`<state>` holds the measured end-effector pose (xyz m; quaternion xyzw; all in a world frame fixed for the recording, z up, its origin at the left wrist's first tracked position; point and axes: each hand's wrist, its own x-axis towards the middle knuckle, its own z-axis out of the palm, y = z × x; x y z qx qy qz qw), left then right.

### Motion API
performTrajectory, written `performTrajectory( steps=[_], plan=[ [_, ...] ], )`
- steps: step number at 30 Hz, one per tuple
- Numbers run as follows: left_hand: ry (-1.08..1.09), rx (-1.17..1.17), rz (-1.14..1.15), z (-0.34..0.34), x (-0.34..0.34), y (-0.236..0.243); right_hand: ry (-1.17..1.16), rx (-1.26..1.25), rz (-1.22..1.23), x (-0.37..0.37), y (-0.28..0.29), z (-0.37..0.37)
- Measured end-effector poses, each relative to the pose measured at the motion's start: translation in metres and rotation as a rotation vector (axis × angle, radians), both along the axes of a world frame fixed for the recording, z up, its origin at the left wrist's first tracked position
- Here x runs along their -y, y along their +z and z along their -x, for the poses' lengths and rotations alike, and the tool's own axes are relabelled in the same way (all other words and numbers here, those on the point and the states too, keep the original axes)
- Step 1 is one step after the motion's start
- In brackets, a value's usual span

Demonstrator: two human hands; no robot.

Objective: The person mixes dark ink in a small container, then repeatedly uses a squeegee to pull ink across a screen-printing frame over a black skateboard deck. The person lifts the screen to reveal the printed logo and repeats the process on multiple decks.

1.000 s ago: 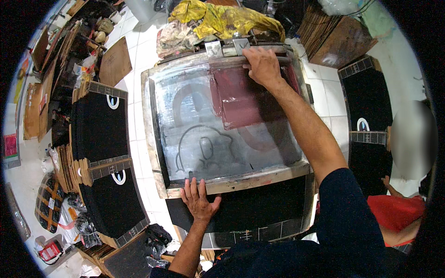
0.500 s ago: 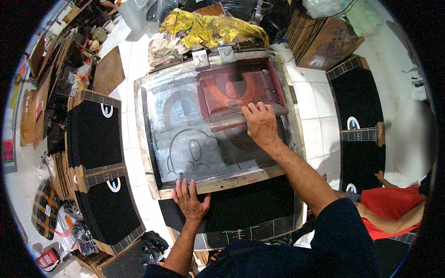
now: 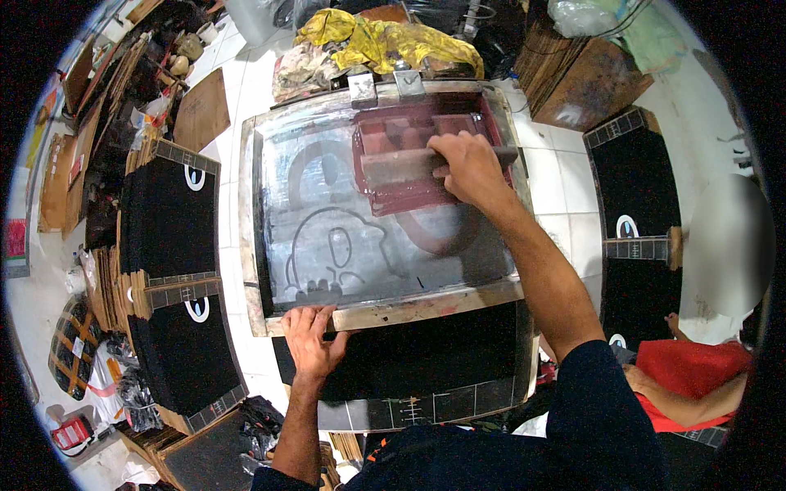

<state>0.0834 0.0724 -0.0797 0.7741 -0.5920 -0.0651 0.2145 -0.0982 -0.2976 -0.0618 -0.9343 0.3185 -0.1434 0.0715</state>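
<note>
So right hand point(image 3: 468, 168) fingers are clamped round the squeegee point(image 3: 409, 166) over red ink; left hand point(image 3: 311, 340) fingers splayed, pressing the screen frame point(image 3: 426, 304) near edge.

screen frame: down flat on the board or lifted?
Down flat, seemingly. The screen frame lies level over the black board; left hand presses its near rail, right hand holds the squeegee on the mesh.

Bright, even overhead light fills the workshop, throwing pale glare across the mesh of the printing screen point(image 3: 360, 237). Fisheye distortion bends straight edges toward a black circular rim. The centre is sharp; the margins soften, and a blurred patch sits at right.
</note>
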Motion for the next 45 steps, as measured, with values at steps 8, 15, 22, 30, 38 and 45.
performTrajectory(
  steps=[8, 15, 22, 30, 38, 45],
  plan=[
    [-0.027, 0.018, 0.024, -0.002, 0.004, 0.005, 0.091, -0.010, 0.052, 0.086, -0.022, -0.042],
    [0.011, 0.013, -0.079, 0.003, 0.002, 0.014, -0.006, 0.319, 0.224, 0.131, -0.039, -0.071],
    [-0.009, 0.026, 0.019, 0.005, 0.011, 0.033, -0.223, 0.484, 0.011, -0.159, -0.007, 0.054],
    [-0.070, 0.321, 0.271, -0.032, 0.041, 0.190, -0.255, 0.597, 0.402, -0.149, 0.135, 0.032],
    [0.524, -0.098, 0.658, -0.158, -0.103, -0.027, -0.519, 0.471, 0.326, -0.068, 0.289, -0.029],
    [0.456, -0.497, -0.631, -0.001, -0.403, -0.303, -0.633, 0.332, 0.222, -0.021, 0.324, -0.045]
  ],
)
